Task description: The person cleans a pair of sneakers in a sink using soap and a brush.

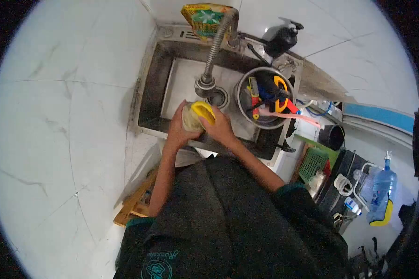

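Note:
Over the front part of a metal sink (151, 83), my left hand (177, 128) is closed around the left side of a pale, translucent container (189, 120). My right hand (220, 128) holds a yellow object (203, 110) against the container's right side; it looks like a sponge or a ring-shaped lid, and I cannot tell which. Just above both hands hangs the head of a flexible faucet (205, 85), close to the round drain (217, 97). Whether water is running cannot be made out.
A round metal bowl (239, 100) with yellow, red and blue tools and a pink handle sits at the sink's right. Behind the sink stand a yellow-green packet (205, 19) and a black object (282, 41). At the right are a green basket (314, 163) and a blue bottle (383, 186).

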`<state>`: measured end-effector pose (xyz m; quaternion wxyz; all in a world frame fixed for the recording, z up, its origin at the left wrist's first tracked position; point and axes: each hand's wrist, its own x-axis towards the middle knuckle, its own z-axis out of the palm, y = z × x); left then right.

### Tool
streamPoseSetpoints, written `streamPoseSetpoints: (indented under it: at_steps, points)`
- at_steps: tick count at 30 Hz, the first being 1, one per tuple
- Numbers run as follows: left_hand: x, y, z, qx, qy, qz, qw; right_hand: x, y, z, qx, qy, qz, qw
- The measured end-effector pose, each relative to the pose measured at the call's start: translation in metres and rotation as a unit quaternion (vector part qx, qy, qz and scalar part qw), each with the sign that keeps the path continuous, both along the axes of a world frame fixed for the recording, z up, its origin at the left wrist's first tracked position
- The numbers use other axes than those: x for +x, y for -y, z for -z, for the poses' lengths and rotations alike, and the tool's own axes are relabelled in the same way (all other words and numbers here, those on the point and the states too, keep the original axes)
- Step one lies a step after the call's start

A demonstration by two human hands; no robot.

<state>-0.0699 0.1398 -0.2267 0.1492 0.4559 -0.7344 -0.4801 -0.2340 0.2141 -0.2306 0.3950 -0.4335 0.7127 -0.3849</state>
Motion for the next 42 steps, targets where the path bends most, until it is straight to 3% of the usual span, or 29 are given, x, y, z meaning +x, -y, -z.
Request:
streamPoseSetpoints:
  at_steps: [3,4,7,8,11,15,16,19,20,24,27,28,31,32,35,36,39,40,42]
  points:
    - [0.003,0.004,0.002,-0.005,-0.015,0.003,1.0,0.009,-0.031,-0.028,-0.001,0.027,-0.024,0.999]
    - [0.003,0.0,0.002,-0.001,-0.026,0.002,1.0,0.001,-0.03,-0.012,-0.038,0.034,-0.016,0.999]
    - [0.002,-0.006,-0.004,0.025,-0.017,0.005,1.0,0.003,-0.031,0.022,-0.002,0.032,0.001,0.999]
    - [-0.004,0.007,-0.01,0.024,-0.011,0.01,1.0,0.001,-0.035,-0.013,0.003,0.015,-0.031,0.999]
    - [-0.004,-0.008,-0.007,0.006,0.017,0.036,0.999,-0.003,-0.029,0.018,0.016,0.048,0.046,0.998]
    - [0.004,-0.003,-0.022,0.008,0.06,0.052,0.997,0.007,-0.035,0.006,0.007,0.072,0.02,0.997]
    - [-0.008,0.002,-0.021,0.008,0.056,0.05,0.997,0.008,-0.019,0.032,-0.004,0.042,0.062,0.997]
    - [-0.003,0.018,-0.022,0.048,0.041,0.067,0.996,0.012,-0.016,-0.005,-0.021,0.078,-0.009,0.997]
    - [-0.001,0.018,-0.022,0.044,0.048,0.06,0.996,0.012,-0.03,-0.014,-0.097,0.09,-0.026,0.991]
    - [-0.001,0.009,-0.014,-0.016,0.043,0.081,0.996,0.012,0.0,0.019,0.011,0.043,0.043,0.998]
    - [0.004,0.023,-0.017,0.016,0.046,0.059,0.997,0.022,-0.04,-0.01,-0.094,0.063,-0.037,0.993]
    - [0.003,0.022,-0.018,-0.022,0.049,0.093,0.994,0.024,-0.041,0.007,-0.153,0.101,-0.01,0.983]
    - [-0.003,0.02,-0.025,0.037,0.092,0.068,0.993,0.013,0.011,0.022,-0.007,0.041,0.018,0.999]
    - [-0.005,0.025,-0.034,0.044,0.083,0.073,0.993,0.013,0.008,0.002,0.009,0.072,-0.004,0.997]
    - [0.005,0.019,-0.015,-0.025,0.015,0.092,0.995,0.025,-0.035,0.012,-0.171,0.077,0.024,0.982]
    - [0.002,0.017,-0.013,-0.052,0.039,0.105,0.992,0.02,-0.019,0.018,-0.095,0.183,0.033,0.978]
    - [0.003,0.018,-0.015,0.074,0.008,0.047,0.996,0.013,0.013,0.021,-0.043,0.086,0.063,0.993]
    - [0.001,0.025,-0.03,0.066,0.056,0.056,0.995,0.012,-0.008,-0.004,0.041,0.154,-0.012,0.987]
    - [-0.004,0.022,-0.029,-0.005,0.054,0.095,0.994,0.018,-0.007,0.038,-0.084,0.106,0.04,0.99]
